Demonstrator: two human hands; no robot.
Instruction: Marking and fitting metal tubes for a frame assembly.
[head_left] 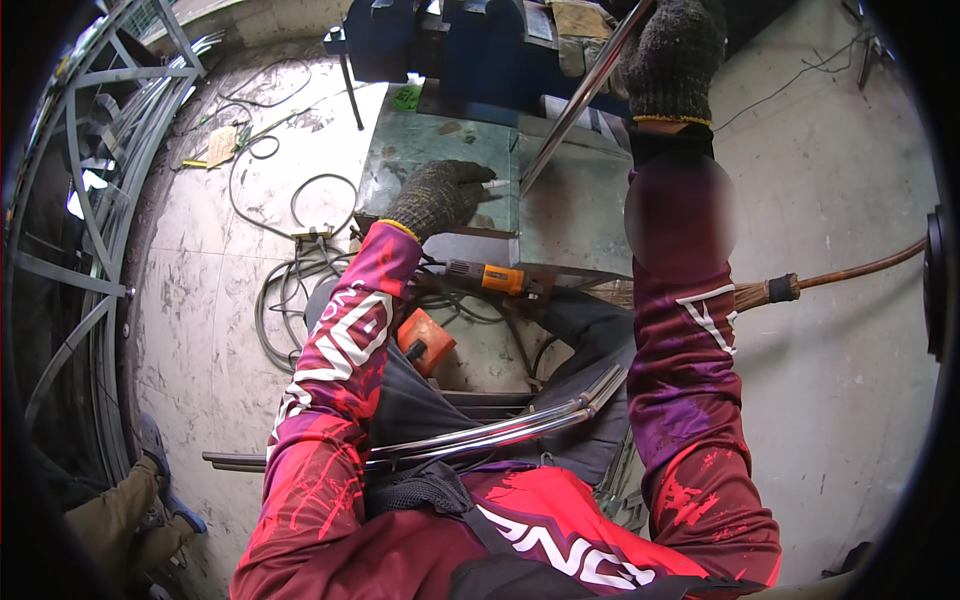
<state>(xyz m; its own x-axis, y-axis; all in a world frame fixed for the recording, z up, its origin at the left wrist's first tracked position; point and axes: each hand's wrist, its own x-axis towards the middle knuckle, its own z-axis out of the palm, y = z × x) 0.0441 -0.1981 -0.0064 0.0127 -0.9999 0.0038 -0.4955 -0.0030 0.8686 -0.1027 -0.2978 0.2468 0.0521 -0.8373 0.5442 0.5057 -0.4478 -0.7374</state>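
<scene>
My right hand (676,62), in a dark knit glove, is raised at the upper right and closed round the upper part of a shiny metal tube (582,100). From there the tube slants down and left, its lower end over the greenish metal plate (575,225) of a low bench. My left hand (440,196), gloved alike, is over the left part of that bench. Its fingers are closed on a short white stick (494,184) pointing toward the tube's lower end. The exact kind of stick is too small to tell.
An orange angle grinder (490,276) lies by the bench's near edge. Several shiny tubes (500,434) lie across my lap, near an orange block-like object (426,342). Cables (290,290) coil at left, a broom (760,292) lies right. Metal bars (125,200) and another person's legs (125,500) are far left.
</scene>
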